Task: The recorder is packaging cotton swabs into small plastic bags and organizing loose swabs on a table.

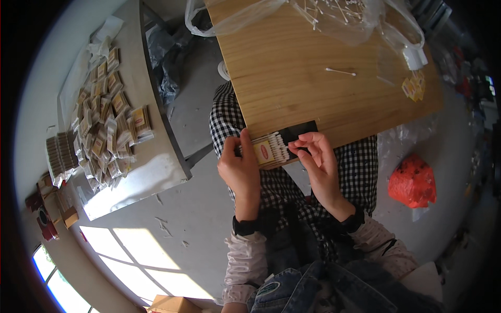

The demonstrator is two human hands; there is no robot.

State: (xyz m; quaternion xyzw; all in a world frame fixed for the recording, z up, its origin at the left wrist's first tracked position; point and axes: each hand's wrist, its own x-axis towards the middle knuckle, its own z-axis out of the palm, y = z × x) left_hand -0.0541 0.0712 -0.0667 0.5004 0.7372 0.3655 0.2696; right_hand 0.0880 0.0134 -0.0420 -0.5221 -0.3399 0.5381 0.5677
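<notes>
A flat pack of cotton swabs [265, 152] with a yellow paper label lies at the near edge of the wooden table [282, 73]. My left hand [240, 169] grips its left end, thumb along the label's side. White swab tips show in rows at the right end. Beside these tips is my right hand [321, 167], thumb and forefinger closed together; whether they hold a swab cannot be made out. A dark flat sheet [302, 129] lies under and behind the pack. Farther off, a single cotton swab [341, 72] rests on the tabletop.
A clear plastic bag [360, 21] of loose swabs lies at the table's far edge. Yellow labels [414, 87] sit at its right. On the left table [162, 161] are several finished-looking swab packs [104, 115]. A red bag [412, 181] stands on the floor.
</notes>
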